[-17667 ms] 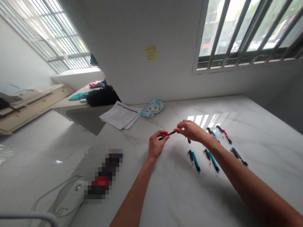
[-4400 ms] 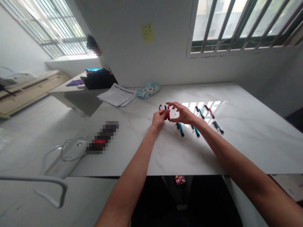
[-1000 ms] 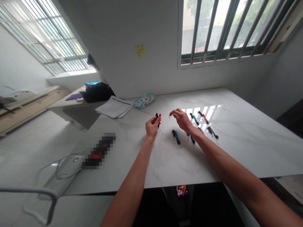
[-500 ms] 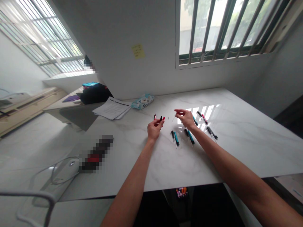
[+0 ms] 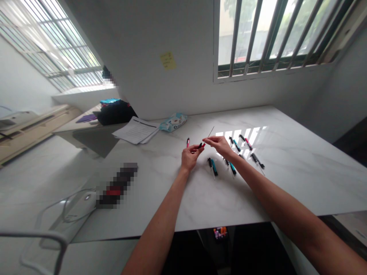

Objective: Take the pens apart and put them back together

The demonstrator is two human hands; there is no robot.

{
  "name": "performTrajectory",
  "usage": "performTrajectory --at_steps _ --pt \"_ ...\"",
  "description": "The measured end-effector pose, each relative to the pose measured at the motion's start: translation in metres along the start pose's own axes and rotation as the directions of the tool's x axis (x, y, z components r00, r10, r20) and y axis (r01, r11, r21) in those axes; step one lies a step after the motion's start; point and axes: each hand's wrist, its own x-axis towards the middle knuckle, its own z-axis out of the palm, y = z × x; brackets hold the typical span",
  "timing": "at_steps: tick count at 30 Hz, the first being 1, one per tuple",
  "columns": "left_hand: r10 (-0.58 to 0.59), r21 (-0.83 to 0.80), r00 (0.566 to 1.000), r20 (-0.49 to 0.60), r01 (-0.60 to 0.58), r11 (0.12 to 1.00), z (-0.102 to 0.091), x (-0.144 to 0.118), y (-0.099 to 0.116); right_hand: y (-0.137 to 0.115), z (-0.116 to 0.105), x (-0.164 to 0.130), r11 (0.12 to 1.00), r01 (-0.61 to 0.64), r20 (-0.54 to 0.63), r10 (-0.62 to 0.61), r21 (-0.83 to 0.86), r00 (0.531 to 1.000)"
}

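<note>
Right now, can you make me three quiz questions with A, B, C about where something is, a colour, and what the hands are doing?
1. Where is the stack of white printed papers?
A. on the white marble table
B. on the floor
C. on the window sill

2. What colour is the square sticky note on the wall?
A. blue
B. yellow
C. green

3. What is the left hand doing?
A. lying flat
B. pointing
C. pinching a red and black pen barrel

Answers: 1 A, the papers rest on the tabletop. 2 B, it shows yellow. 3 C, fingers close on the barrel.
</note>
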Motion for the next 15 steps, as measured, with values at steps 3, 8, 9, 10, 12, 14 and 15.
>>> performTrajectory --at_steps 3,8,9,10,12,14,15 --pt "-0.011 -0.078 1.000 0.010 0.011 0.997 0.002 0.001 0.001 -0.002 0.001 0.000 0.999 0.032 0.056 -0.030 -0.036 0.998" --pt "-0.109 -0.335 0.992 -0.060 0.083 0.939 0.000 0.004 0.005 -0.005 -0.005 -0.002 0.946 0.142 0.029 -0.139 -0.291 0.990" --pt "-0.130 -0.375 0.989 -0.069 0.095 0.922 -0.001 0.004 0.006 -0.004 -0.006 -0.003 0.909 0.170 0.018 -0.176 -0.381 0.984" --pt "-0.146 -0.405 0.986 -0.073 0.105 0.908 -0.003 0.004 0.007 -0.002 -0.007 -0.004 0.863 0.191 0.014 -0.209 -0.468 0.978" --pt "-0.165 -0.442 0.984 -0.072 0.117 0.889 -0.006 0.003 0.008 0.004 -0.008 -0.003 0.763 0.209 0.014 -0.254 -0.611 0.967" --pt "-0.178 -0.462 0.982 -0.067 0.127 0.878 -0.008 0.002 0.008 0.010 -0.007 0.001 0.685 0.227 0.050 -0.268 -0.692 0.962" --pt "-0.186 -0.468 0.980 -0.065 0.134 0.873 -0.008 0.002 0.008 0.014 -0.006 0.005 0.657 0.250 0.094 -0.264 -0.712 0.960"
